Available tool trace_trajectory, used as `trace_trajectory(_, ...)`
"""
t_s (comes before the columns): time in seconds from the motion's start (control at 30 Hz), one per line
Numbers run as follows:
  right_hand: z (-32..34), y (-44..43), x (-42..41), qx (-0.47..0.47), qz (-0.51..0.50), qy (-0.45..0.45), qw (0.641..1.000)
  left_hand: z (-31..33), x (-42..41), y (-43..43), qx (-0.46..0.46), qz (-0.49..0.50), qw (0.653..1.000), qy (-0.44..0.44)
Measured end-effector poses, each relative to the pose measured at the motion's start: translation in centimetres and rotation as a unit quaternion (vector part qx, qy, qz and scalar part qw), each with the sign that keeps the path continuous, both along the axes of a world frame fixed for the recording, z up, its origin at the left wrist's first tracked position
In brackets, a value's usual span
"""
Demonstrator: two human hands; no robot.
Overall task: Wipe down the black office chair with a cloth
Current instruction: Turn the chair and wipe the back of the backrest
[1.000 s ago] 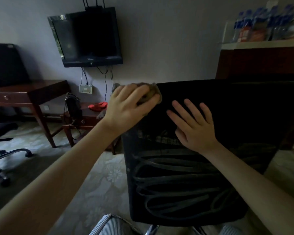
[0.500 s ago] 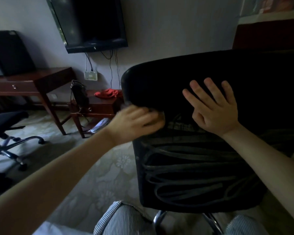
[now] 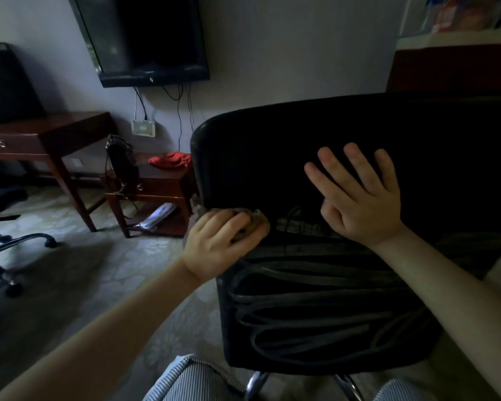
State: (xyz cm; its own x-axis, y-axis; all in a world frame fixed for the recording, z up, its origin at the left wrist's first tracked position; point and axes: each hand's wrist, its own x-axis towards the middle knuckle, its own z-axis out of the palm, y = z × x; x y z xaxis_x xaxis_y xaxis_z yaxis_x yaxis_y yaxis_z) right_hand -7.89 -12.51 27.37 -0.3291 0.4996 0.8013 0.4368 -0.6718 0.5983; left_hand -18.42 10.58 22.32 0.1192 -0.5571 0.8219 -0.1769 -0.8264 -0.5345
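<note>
- Your left hand (image 3: 223, 241) is curling its fingers over a small bunched cloth (image 3: 253, 224), gripping it and pressing it against the black office chair (image 3: 287, 146).
- The cloth is sitting at the backrest's left edge, where the dark upper panel meets the strapped lower section; your fingers are covering most of it.
- Your right hand (image 3: 359, 198) is lying flat on the upper panel, to the right of the cloth, with fingers straight and spread and nothing in its grasp.
- The chair's backrest is facing you, with its chrome base showing below.
- Left of the chair, a low wooden side table (image 3: 156, 180) is carrying a red fabric item (image 3: 171, 160) and a black bag (image 3: 122, 157).
- Above and left of the chair, a wall-mounted TV (image 3: 148, 39) is hanging dark.
</note>
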Motion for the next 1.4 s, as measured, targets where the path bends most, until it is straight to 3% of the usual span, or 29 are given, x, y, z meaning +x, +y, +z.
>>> trace_trajectory(0.1,0.2,0.1,-0.1,0.0,-0.002,0.006,1.0,-1.6,-0.1,-0.6,-0.004,0.015,0.999,0.04)
trace_trajectory(0.27,0.0,0.4,-0.4,0.003,0.004,0.02,1.0,1.1,0.0,-1.1,0.053,0.015,0.998,0.004)
trace_trajectory(0.5,0.2,0.1,-1.0,-0.01,0.005,0.054,0.998,7.5,1.6,-5.6,-0.109,-0.022,0.986,-0.127)
trace_trajectory(0.67,0.5,-0.1,-2.3,-0.006,0.035,0.111,0.993,6.9,2.0,-6.0,-0.112,-0.032,0.983,-0.144)
trace_trajectory(0.93,-1.9,-4.4,-2.3,0.05,0.005,0.127,0.991,1.4,2.7,-5.9,-0.079,-0.027,0.994,-0.075)
trace_trajectory(1.2,-3.3,-6.8,-0.5,-0.056,-0.031,0.154,0.986,-3.8,2.0,-4.7,0.08,-0.026,0.995,0.048)
trace_trajectory(1.27,-3.1,-6.5,-0.4,-0.059,-0.025,0.167,0.984,-3.1,2.0,-4.3,0.056,-0.011,0.998,0.028)
trace_trajectory(1.4,-3.0,-5.9,-0.8,-0.062,-0.015,0.188,0.98,-0.5,2.2,-3.6,-0.08,0.019,0.995,-0.054)
